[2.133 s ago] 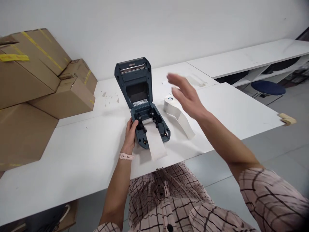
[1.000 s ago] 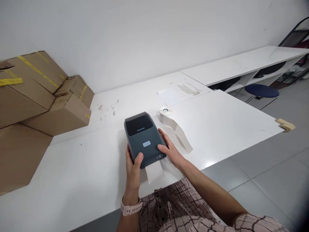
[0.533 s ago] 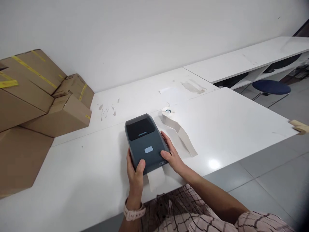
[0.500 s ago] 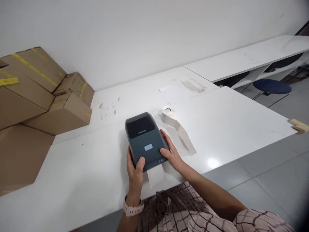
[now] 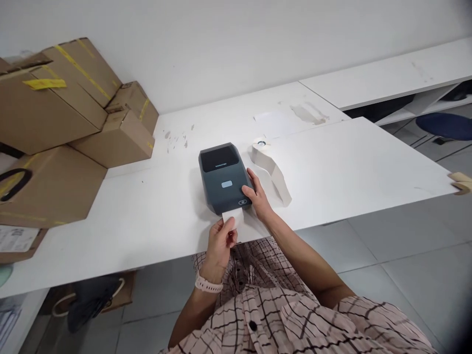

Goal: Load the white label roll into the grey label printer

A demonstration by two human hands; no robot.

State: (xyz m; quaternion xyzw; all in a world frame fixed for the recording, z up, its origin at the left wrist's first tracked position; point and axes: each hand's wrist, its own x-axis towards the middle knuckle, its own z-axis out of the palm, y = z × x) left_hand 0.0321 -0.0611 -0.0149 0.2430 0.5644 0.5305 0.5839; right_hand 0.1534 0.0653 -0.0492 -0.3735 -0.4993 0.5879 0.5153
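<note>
Together, two hands held a printer (image 5: 223, 179) and its paper strip (image 5: 232, 214)

On the white table (image 5: 165, 206), the dark grey printer lay flat with its cover down, its front end toward the person and near the table's edge. A pale blue button (image 5: 226, 184) sat in the middle of its top. The white paper strip came out from the front end.

The left hand (image 5: 220, 243) was closed in a pinch on that strip, thumb on top and the other fingers curled below, just in front of the printer. A pink watch (image 5: 209, 284) circled the left wrist. The right hand (image 5: 258, 199) had hold of the printer's right side, loosely curved, with its thumb on the upper surface and its fingers along the side; thumb and forefinger were spread apart.

Near the printer on the right stood a roll of white paper (image 5: 261, 144), its loose end trailing across the table toward the person. Behind the roll lay a white sheet (image 5: 271, 124). To the left, cardboard boxes (image 5: 73, 98) with yellow tape were piled up. Well apart on the right, a stool with a blue seat (image 5: 446, 125) stood beyond the table.
</note>
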